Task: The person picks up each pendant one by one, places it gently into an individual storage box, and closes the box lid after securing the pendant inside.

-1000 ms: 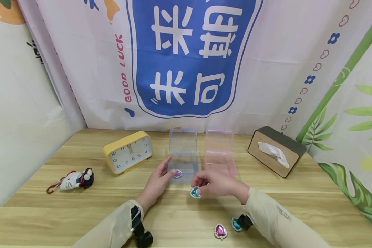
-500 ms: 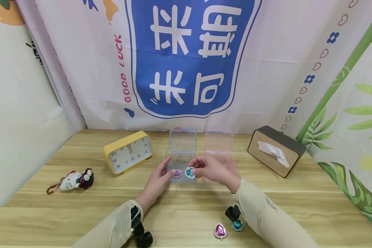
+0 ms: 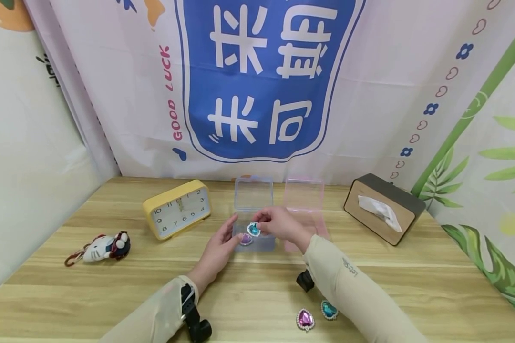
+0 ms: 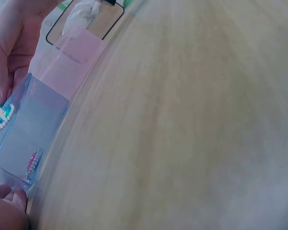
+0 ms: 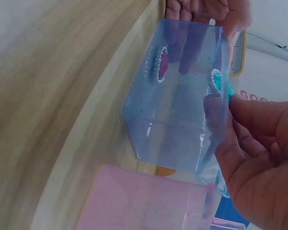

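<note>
A clear blue plastic box (image 3: 263, 244) stands with its lid up on the table. My left hand (image 3: 218, 244) holds its left side, thumb near the front rim. Inside lies a purple gem with a beaded rim (image 3: 246, 239), also visible through the wall in the right wrist view (image 5: 162, 64). Over the box's opening, my right hand (image 3: 281, 222) pinches a teal heart-shaped gem (image 3: 253, 229) between thumb and fingers. In the left wrist view this teal gem (image 4: 3, 115) shows at the box's upper edge. My right hand partly covers the box.
Right of the blue box stands an open pink box (image 3: 322, 228). A pink gem (image 3: 305, 319) and another teal gem (image 3: 328, 309) lie near the front. A yellow clock (image 3: 178, 209), a cat figure (image 3: 98, 250) and a tissue box (image 3: 382, 209) stand or lie around.
My right hand has carried the teal gem from in front of the blue box, up and leftward, to above its opening. My left hand stays at the box's left side.
</note>
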Demonstrator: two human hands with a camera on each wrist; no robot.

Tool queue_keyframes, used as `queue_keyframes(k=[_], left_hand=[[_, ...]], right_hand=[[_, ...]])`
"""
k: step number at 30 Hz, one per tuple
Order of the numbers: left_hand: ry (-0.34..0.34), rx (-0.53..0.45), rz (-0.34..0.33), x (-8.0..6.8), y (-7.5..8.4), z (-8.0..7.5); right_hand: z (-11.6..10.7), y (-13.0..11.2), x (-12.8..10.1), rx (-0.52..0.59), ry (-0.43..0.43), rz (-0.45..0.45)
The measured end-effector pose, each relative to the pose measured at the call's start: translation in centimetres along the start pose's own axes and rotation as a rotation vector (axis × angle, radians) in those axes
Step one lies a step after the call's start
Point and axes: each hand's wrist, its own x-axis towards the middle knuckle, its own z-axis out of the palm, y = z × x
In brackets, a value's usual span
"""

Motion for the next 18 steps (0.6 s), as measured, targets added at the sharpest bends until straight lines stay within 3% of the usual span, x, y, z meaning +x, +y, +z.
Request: queue_keyframes(k=[10,18], left_hand=[[-0.007,0.007,0.007,0.0,-0.1,0.0],[-0.006,0.005,0.015,0.0,-0.1,-0.1]], right_hand=[[1.2,-1.1,1.6,-0.419,-0.164,-0.060],[1.7,-1.2,1.9,-0.445,-0.166,-0.017]])
